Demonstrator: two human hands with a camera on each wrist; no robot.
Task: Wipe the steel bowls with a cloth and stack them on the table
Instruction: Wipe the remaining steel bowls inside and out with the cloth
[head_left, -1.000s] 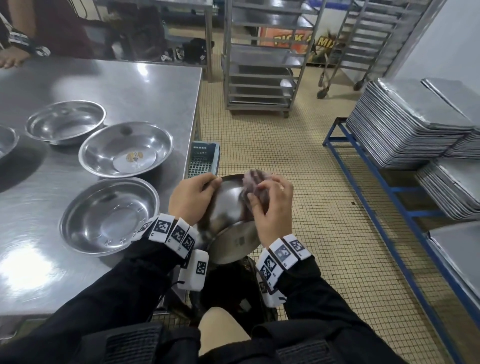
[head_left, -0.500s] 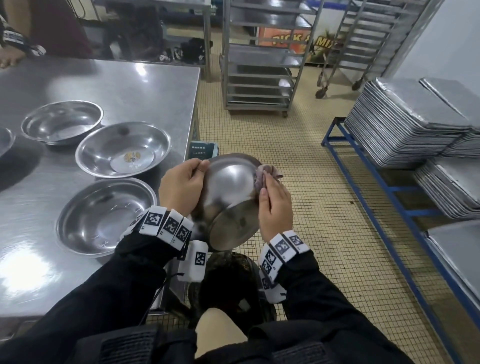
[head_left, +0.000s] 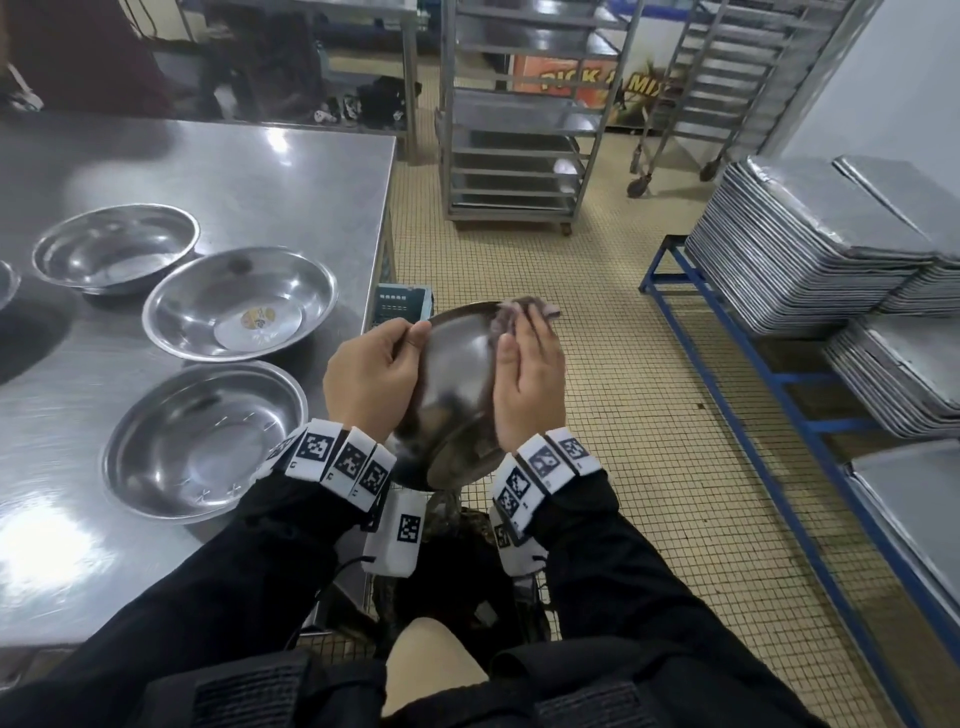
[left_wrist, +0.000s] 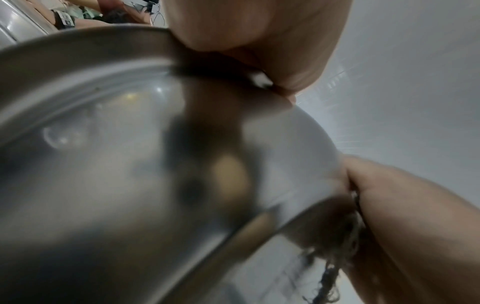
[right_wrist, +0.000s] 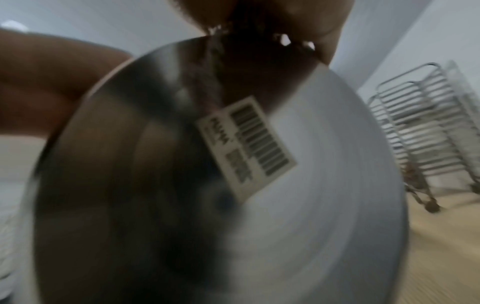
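Held bowl: round, shiny steel bowl (head_left: 457, 384) up off the desk, tilted, its flat base turned toward the person, between both hands over the tiled floor (head_left: 649, 415).

Left hand (head_left: 371, 379): fingers curled round the bowl's rim on its left side, thumb tip on the outer wall near the top edge. Left wrist view shows the rim pinched under the thumb.

Right hand (head_left: 530, 384): fingers lie fairly straight along the bowl's right wall and press a crumpled, dark purplish cloth (head_left: 511, 317) against it. Cloth bunches out past the fingertips at the bowl's upper edge; frayed threads hang under the palm in the left wrist view.

Right wrist view, blurred: a white barcode sticker (right_wrist: 246, 147) on the bowl's flat base, just below the fingers.

Grey steel desk (head_left: 234, 171) to the left of the left fingers. On it, 3 wide steel bowls stand open side up, separate, not stacked:
- nearest bowl (head_left: 205, 441), just beside the left wrist;
- middle bowl (head_left: 239, 304), with a round yellow-and-white sticker inside its bottom;
- far bowl (head_left: 117, 249), beyond and left of that.
A 4th rim barely shows at the left frame edge.

Right of the right fingers, well apart: stacked steel trays (head_left: 810, 244) on a blue metal rack (head_left: 727, 332). Beyond the fingertips: a wheeled steel tray trolley (head_left: 519, 130).
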